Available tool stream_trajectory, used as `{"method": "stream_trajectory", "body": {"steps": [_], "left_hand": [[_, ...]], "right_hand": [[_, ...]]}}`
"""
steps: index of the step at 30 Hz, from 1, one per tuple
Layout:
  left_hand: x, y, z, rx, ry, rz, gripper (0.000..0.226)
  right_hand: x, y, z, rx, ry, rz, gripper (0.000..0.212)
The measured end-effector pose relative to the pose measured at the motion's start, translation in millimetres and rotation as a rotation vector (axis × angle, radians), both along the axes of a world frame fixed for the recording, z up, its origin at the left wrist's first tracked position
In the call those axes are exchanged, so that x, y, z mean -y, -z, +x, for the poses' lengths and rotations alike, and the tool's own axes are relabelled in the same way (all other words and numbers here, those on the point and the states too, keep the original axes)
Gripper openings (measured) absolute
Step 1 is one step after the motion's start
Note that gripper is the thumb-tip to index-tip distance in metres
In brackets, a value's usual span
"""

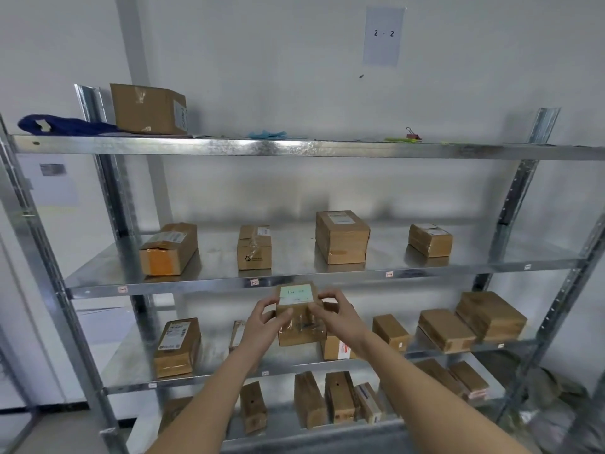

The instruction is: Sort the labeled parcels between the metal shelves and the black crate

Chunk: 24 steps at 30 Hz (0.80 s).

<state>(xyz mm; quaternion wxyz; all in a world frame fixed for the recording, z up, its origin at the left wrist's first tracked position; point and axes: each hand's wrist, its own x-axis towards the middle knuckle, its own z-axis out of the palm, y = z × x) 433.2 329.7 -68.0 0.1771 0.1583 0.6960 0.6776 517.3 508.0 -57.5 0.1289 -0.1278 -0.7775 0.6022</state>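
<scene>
Both arms reach forward and the left hand (pixel 262 317) and right hand (pixel 334 311) grasp a small cardboard parcel (pixel 298 317) from either side, fingers curled round its edges. It is held in the air in front of the metal shelves (pixel 294 149), its pale green label (pixel 295 294) facing up; the writing is too faint to read. Just behind the hands, brown boxes (pixel 445 329) sit on the lower shelf. Above the hands, four more cartons (pixel 342 237) stand apart. Beyond, high on the wall, hangs a paper sign (pixel 383 36) reading "2 - 2".
</scene>
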Motion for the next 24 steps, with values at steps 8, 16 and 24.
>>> {"method": "stream_trajectory", "body": {"steps": [8,16,24], "left_hand": [[16.6,1.1,37.6,-0.017,-0.08,-0.078,0.052],[68.6,13.0,55.0,0.045,-0.145,-0.114,0.045],[147.3,11.6,62.8,0.094,-0.192,-0.064,0.021]], "right_hand": [[20.2,16.3,20.1,0.074,-0.039,0.034,0.049],[71.6,39.6,20.5,0.131,-0.14,0.098,0.052],[153.6,45.6,-0.7,0.119,-0.21,0.254,0.087]]}}
